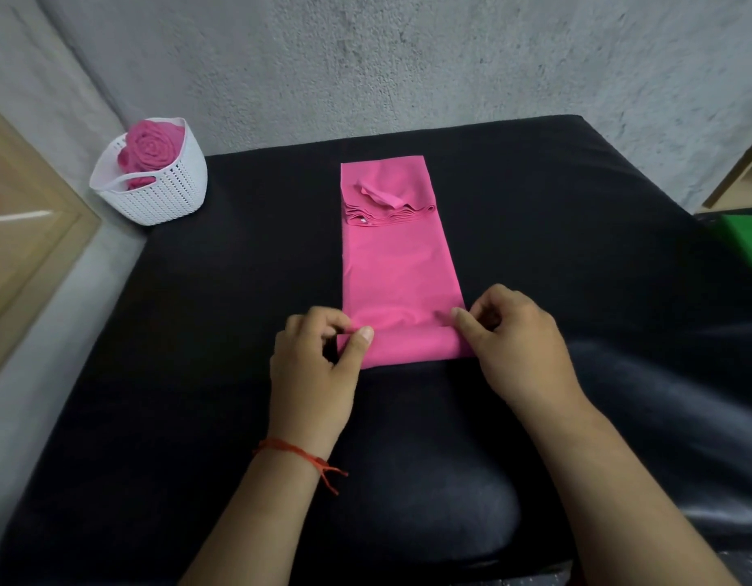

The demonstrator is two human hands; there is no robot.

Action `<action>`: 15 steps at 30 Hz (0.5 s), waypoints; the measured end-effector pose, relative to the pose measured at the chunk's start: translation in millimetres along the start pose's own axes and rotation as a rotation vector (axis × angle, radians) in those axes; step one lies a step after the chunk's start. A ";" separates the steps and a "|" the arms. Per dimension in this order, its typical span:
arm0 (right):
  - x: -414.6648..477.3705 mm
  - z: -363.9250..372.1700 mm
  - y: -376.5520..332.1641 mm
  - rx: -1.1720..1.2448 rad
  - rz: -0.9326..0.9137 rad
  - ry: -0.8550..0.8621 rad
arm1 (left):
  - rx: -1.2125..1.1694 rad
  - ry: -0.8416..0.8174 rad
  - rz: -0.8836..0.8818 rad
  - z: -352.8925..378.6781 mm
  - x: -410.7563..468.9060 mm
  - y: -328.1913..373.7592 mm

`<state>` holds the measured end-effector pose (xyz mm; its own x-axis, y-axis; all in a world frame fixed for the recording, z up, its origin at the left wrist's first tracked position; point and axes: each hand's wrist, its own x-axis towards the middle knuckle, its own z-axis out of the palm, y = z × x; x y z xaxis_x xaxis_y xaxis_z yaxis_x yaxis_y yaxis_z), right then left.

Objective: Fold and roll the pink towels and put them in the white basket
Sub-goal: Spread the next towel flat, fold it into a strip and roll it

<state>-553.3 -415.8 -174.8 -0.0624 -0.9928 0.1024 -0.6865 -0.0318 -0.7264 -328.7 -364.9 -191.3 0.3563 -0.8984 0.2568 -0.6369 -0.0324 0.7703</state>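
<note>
Basket [163, 196] of rolled towels [150, 148] left of towel stack [386, 215]

Looking forward and down from head height, through one wide-angle lens (bending straight lines near the edges). Facing the black table [196, 332] and the grey wall [408, 57] behind it. Sitting close, centring on the pink towel [399, 268], catching the left hand [315, 365] and right hand [522, 348] low in frame, reaching the white basket [167, 192] at far left.

Dim, even indoor light, soft faint shadows, wide-angle bending at the edges, slight softness throughout, no glare
</note>
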 end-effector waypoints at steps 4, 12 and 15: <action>1.2 4.2 2.7 0.032 0.019 0.007 | 0.080 -0.022 0.261 -0.9 -5.7 5.2; 2.3 6.1 2.7 0.047 0.040 -0.001 | 0.158 -0.350 0.307 -37.5 5.3 -10.9; 2.0 3.5 3.0 0.045 0.015 0.015 | 0.041 -0.323 0.124 -30.7 3.7 -9.4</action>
<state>-552.9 -418.3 -179.1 -0.0834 -0.9913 0.1017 -0.6520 -0.0229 -0.7579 -300.4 -354.4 -179.6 0.0439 -0.9886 0.1438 -0.6912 0.0739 0.7189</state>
